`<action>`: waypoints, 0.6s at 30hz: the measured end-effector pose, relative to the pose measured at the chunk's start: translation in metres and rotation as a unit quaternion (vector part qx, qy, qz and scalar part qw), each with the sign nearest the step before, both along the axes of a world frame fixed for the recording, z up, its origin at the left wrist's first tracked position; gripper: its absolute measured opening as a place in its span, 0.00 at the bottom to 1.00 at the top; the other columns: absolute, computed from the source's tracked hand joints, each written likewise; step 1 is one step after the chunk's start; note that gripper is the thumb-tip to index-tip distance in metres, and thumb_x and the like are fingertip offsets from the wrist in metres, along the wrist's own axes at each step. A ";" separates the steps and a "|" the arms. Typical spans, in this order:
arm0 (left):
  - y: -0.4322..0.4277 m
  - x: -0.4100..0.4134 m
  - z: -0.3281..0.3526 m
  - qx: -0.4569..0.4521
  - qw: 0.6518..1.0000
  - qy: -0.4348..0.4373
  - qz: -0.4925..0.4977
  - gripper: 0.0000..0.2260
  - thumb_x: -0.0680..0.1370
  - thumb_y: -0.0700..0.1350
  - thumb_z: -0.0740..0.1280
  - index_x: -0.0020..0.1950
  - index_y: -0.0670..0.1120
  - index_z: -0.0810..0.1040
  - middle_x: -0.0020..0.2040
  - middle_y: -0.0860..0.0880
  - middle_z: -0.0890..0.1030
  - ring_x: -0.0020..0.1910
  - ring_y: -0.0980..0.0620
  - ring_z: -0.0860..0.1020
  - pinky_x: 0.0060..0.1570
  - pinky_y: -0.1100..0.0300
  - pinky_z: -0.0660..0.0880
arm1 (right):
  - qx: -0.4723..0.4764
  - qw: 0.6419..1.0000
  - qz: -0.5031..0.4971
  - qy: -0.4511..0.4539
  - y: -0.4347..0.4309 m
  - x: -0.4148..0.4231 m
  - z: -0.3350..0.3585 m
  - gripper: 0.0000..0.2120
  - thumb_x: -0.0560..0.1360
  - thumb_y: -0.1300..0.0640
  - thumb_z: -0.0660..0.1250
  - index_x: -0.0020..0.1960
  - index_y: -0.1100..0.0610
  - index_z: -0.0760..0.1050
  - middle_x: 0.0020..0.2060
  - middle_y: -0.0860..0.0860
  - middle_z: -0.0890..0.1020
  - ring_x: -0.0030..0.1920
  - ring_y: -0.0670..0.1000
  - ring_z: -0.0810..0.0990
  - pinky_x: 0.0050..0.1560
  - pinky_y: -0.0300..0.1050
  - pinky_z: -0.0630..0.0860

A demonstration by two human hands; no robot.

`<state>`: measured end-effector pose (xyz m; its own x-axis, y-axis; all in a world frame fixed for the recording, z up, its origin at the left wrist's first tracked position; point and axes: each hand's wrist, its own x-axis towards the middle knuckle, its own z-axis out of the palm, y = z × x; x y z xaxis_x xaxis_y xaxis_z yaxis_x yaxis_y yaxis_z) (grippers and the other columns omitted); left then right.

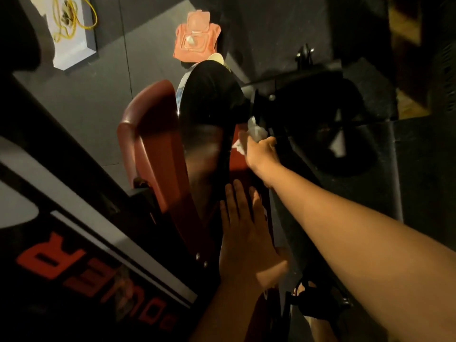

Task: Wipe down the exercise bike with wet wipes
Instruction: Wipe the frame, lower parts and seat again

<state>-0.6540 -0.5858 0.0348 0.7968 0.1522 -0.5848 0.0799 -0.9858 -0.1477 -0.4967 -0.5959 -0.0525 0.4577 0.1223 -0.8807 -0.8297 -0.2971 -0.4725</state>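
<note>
on the dim grey floor (pixel 148 58) lies a pink wipes pack (pixel 196 37); right hand (pixel 261 154) fingers clamp a crumpled wipe (pixel 256 129) at the glossy red-black bike (pixel 153 144), left hand (pixel 244 233) fingers flat.

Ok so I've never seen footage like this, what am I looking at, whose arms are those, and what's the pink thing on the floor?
This is a single picture from a camera worn on a person's head, looking down, so the two bare arms belong to the wearer. Below them is a red and black exercise bike, seen from above. The right hand grips a crumpled white wet wipe against a black part of the bike. The left hand rests flat on the frame, fingers straight. The pink thing on the dark floor is a pack of wet wipes with its lid flipped open. At top left, a white tray holds a yellow cable.
</note>
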 end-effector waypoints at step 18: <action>0.025 0.151 -0.052 -0.033 0.996 -0.046 0.067 0.36 0.78 0.53 0.60 0.80 0.43 0.48 0.81 0.42 0.48 0.80 0.45 0.45 0.76 0.53 0.40 | 0.136 0.990 -0.026 0.040 -0.022 0.064 -0.060 0.16 0.80 0.44 0.61 0.47 0.57 0.76 0.38 0.54 0.78 0.39 0.53 0.77 0.39 0.44 0.72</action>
<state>-0.5035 -0.5607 -0.0171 0.8222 0.2244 -0.5231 0.2217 -0.9727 -0.0688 -0.4326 -0.6176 -0.1124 0.3993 0.3376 -0.8524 -0.8788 -0.1239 -0.4608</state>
